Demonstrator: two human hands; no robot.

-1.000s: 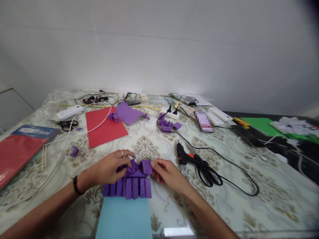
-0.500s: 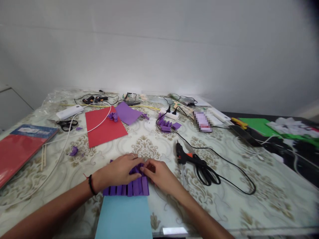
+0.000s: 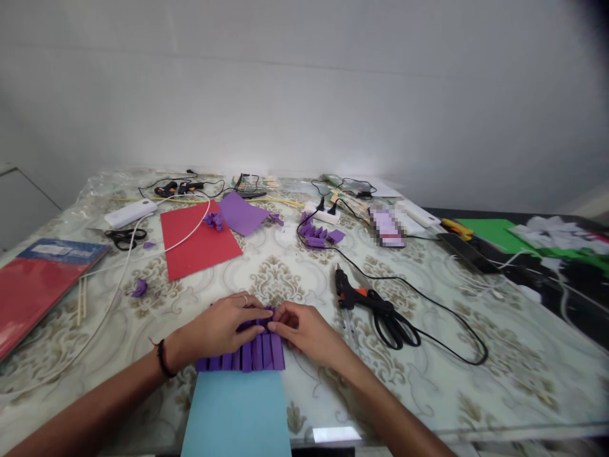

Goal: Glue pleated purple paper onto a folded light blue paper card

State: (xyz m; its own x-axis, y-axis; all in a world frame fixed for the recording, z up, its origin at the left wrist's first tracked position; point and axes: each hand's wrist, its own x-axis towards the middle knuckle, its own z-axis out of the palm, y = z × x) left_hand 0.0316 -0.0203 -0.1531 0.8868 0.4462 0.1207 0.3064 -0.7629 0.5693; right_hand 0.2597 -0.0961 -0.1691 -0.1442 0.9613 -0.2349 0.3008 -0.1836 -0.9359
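Observation:
Purple folded paper strips (image 3: 240, 358) stand side by side across the upper part of a light blue sheet (image 3: 238, 412). Across them lies my left hand (image 3: 228, 327), its thumb and forefinger pinching toward a purple paper strip at the upper right of the row. My right hand (image 3: 304, 330) meets it there, thumb and forefinger closed on the same strip. The fingers partly hide that strip and the back of the row. To the right of my right hand lie a black glue gun (image 3: 349, 289) and black-handled scissors (image 3: 394, 324).
A red sheet (image 3: 200, 254) and a purple sheet (image 3: 242, 214) lie behind, with crumpled purple scraps. More purple folded pieces (image 3: 316, 235) sit by a white power strip (image 3: 328, 214). A red-and-blue packet (image 3: 47, 279) is at left, a phone (image 3: 387, 227) at right. Cords cross the table.
My left hand's thumb and forefinger have shifted slightly and drawn closer on the strip. My right hand stays almost in place. The whole view has moved a little.

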